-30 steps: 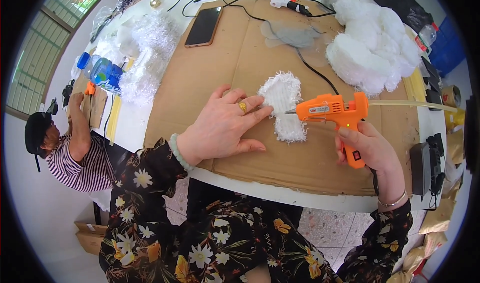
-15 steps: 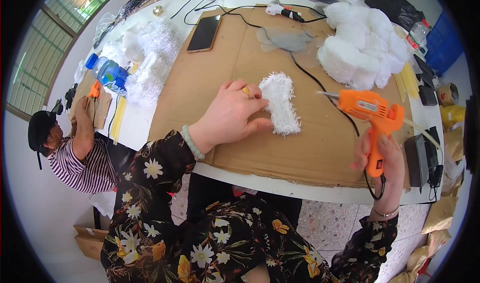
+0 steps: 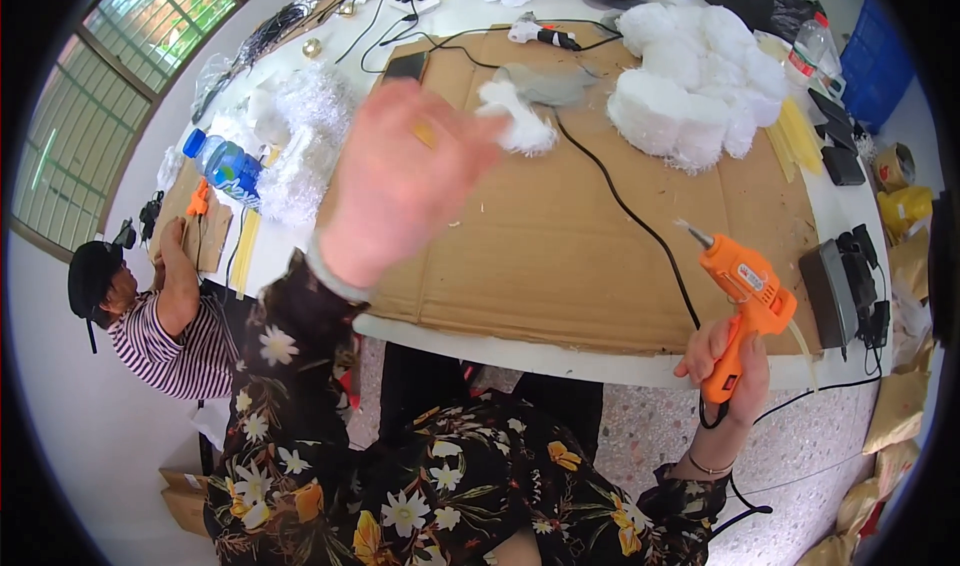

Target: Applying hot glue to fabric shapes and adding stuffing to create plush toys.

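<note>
My right hand [image 3: 733, 368] is wrapped round the handle of an orange hot glue gun [image 3: 748, 284] beyond the right front edge of the cardboard. The gun's nozzle points up and to the left, and a pale glue stick shows at its back. My left hand [image 3: 410, 171] is raised over the left part of the cardboard sheet [image 3: 560, 256], its fingers smeared by motion. Close to those fingertips is a fluffy white piece [image 3: 520, 121]; whether they touch it cannot be made out. A dark phone [image 3: 407, 67] is partly covered by the left hand.
White fluffy bundles [image 3: 700, 91] stand at the far right, with yellowish glue sticks [image 3: 795, 136] beside them. A second glue gun [image 3: 541, 33] lies at the back among cables. Shiny white tinsel [image 3: 305, 116] and a blue bottle [image 3: 225, 164] are left. Two other people sit at the table.
The white piece has shifted away from me and to the left. My left hand has risen leftward off the cardboard. The glue gun has come lower and nearer, its nozzle tipped upward.
</note>
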The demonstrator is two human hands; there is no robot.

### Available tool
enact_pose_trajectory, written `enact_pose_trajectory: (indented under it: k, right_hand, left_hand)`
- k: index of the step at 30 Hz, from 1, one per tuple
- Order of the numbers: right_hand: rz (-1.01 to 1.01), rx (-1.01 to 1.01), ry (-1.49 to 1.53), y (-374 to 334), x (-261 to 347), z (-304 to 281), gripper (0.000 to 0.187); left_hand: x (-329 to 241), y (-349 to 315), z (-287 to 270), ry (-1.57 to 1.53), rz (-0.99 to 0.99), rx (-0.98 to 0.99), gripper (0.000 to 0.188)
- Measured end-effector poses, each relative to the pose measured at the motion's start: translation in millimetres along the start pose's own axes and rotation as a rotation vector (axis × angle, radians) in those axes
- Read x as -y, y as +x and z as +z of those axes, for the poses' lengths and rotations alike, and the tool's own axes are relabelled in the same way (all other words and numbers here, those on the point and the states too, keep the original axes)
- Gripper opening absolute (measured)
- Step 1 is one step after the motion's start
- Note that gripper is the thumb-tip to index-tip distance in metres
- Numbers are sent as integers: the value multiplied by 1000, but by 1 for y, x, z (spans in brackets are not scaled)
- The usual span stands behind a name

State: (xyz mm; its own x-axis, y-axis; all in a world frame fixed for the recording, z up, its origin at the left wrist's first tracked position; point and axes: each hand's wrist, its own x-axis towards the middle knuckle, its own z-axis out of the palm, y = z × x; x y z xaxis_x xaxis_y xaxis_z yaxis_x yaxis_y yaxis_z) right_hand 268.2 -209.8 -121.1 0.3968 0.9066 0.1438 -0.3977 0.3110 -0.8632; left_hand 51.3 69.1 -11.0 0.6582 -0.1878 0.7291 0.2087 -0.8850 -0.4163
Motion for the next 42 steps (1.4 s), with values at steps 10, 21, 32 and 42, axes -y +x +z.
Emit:
enact_pose_trajectory:
  k: [10, 21, 32, 42]
  right_hand:
    - [8, 28, 33, 2, -7, -6, 44]
    - [33, -22, 46, 4, -10, -2, 43]
    - [25, 22, -26, 7, -10, -1, 42]
    - [19, -7, -14, 5, -8, -2, 41]
  left_hand:
    - [44, -53, -2, -812, -1162, 80, 9]
    - [17, -66, 46, -1241, -1364, 141, 27]
    - [43, -54, 122, -443, -1229, 547, 70]
    - [56, -27, 167, -315, -1286, 513, 75]
